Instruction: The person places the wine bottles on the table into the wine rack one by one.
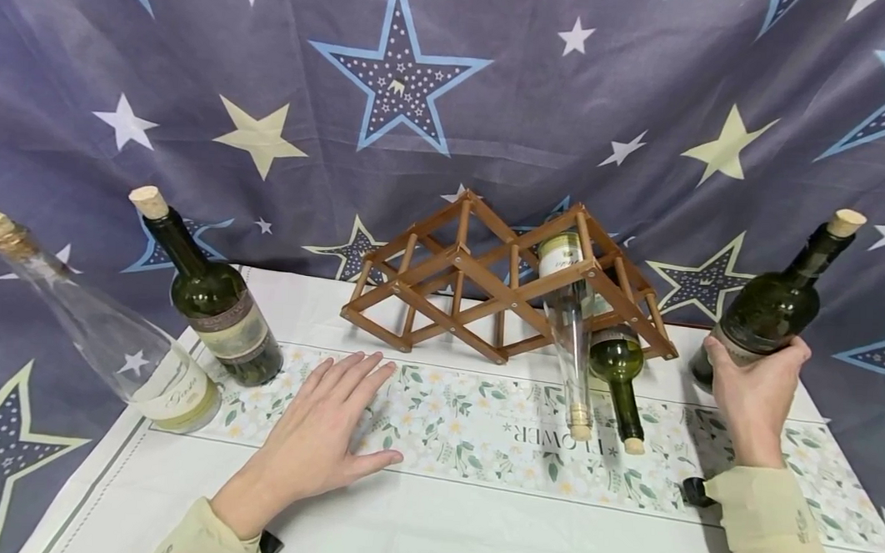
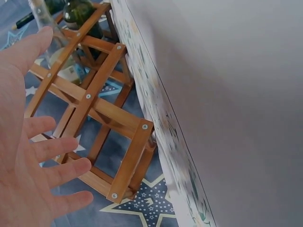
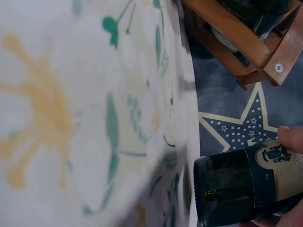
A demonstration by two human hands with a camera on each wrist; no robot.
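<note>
My right hand grips a dark green wine bottle round its lower body, cork upward, at the table's right side. In the right wrist view its base shows close to the tablecloth. My left hand spreads its fingers over the floral strip and holds nothing. Ahead of it stands a wooden wine rack. A clear bottle and a green bottle lie in the rack's right part, corked necks pointing toward me.
At the left stand a corked clear bottle and a corked green bottle. The table carries a white cloth with a floral strip. A star-patterned curtain hangs close behind the rack.
</note>
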